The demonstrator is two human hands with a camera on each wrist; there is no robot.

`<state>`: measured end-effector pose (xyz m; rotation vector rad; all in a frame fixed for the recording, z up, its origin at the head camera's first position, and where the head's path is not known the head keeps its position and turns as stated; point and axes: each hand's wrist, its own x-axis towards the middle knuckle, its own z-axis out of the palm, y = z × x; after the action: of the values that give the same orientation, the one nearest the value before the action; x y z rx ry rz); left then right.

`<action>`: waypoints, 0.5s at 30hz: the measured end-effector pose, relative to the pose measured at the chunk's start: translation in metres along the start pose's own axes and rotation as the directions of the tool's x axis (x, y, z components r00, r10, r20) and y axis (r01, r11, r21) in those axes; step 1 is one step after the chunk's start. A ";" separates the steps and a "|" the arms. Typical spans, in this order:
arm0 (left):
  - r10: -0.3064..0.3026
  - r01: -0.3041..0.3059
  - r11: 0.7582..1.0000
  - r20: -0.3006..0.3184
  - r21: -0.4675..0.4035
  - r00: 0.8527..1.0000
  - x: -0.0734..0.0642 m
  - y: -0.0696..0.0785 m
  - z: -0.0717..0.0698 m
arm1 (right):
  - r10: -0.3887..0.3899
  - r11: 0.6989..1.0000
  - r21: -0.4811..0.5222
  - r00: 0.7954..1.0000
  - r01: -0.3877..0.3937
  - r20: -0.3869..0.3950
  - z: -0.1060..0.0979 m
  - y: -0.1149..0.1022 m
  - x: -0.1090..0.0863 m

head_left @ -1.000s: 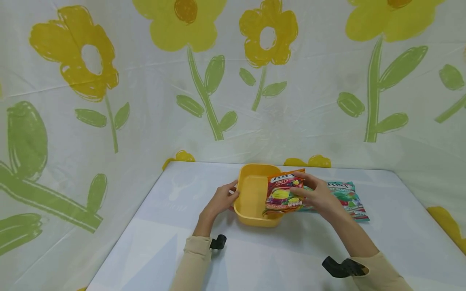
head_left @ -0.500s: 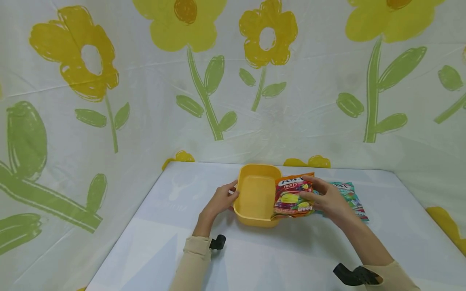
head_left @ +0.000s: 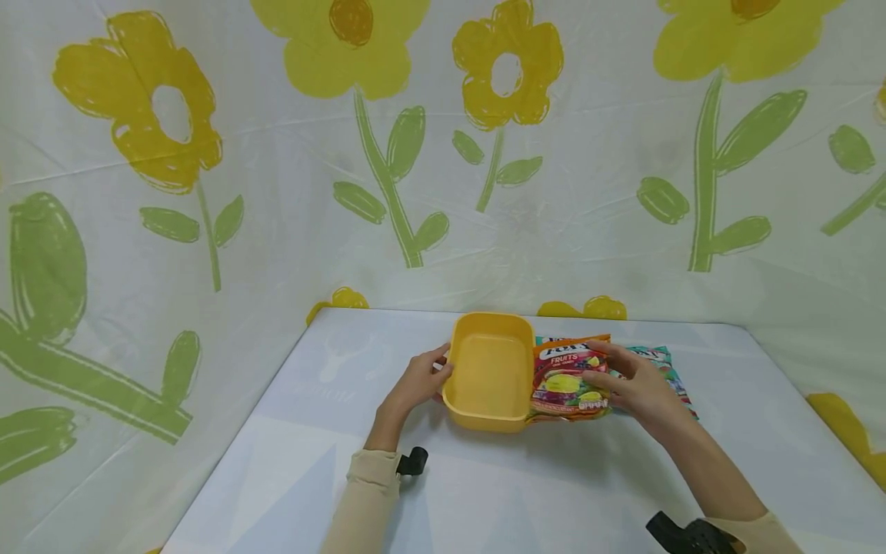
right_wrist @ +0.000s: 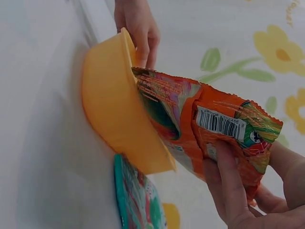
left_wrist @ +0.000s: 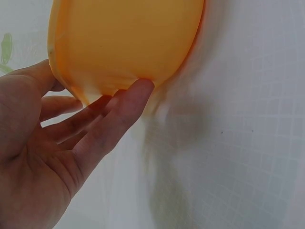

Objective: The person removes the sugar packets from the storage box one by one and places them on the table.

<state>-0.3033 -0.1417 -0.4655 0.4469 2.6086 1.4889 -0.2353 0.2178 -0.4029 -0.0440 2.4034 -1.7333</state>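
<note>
My left hand point(head_left: 415, 381) grips the left rim of a yellow plastic tub point(head_left: 484, 373). In the left wrist view the fingers point(left_wrist: 119, 114) lie along the tub's outer wall, with the thumb up at the rim. My right hand point(head_left: 640, 388) holds an orange and red candy bag point(head_left: 564, 381) marked "FRUITS" by its right side. The bag is held up beside the tub, and its left edge overlaps the tub's right rim in the head view. From the right wrist, the bag's back with a barcode shows, fingers pressed against it.
Teal candy bags lie on the white table point(head_left: 311, 462) right of the tub. One teal bag point(head_left: 667, 365) is partly covered by my right hand; another teal bag point(right_wrist: 140, 195) sits close to the tub, mostly behind the orange bag. A flower-printed cloth point(head_left: 588, 192) hangs behind the table.
My right hand has moved the orange candy bag rightward and slightly down, from over the tub to beside its right rim. The left hand and the tub stay in place.
</note>
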 end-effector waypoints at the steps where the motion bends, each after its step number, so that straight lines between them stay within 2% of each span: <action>1: -0.001 0.001 1.000 0.000 0.001 1.000 0.000 0.000 0.000 | 0.002 1.000 -0.005 1.000 -0.002 -0.002 -0.001 0.000 -0.001; 9: -0.005 0.005 1.000 0.005 0.004 1.000 0.001 -0.001 0.001 | -0.006 1.000 -0.013 1.000 0.006 -0.009 -0.008 0.006 -0.009; 15: -0.016 0.016 1.000 0.007 0.005 1.000 0.001 -0.001 0.001 | 0.000 1.000 0.017 1.000 0.000 0.002 -0.009 0.014 -0.013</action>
<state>-0.3045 -0.1411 -0.4664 0.4300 2.6052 1.4736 -0.2233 0.2326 -0.4114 -0.0432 2.3871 -1.7527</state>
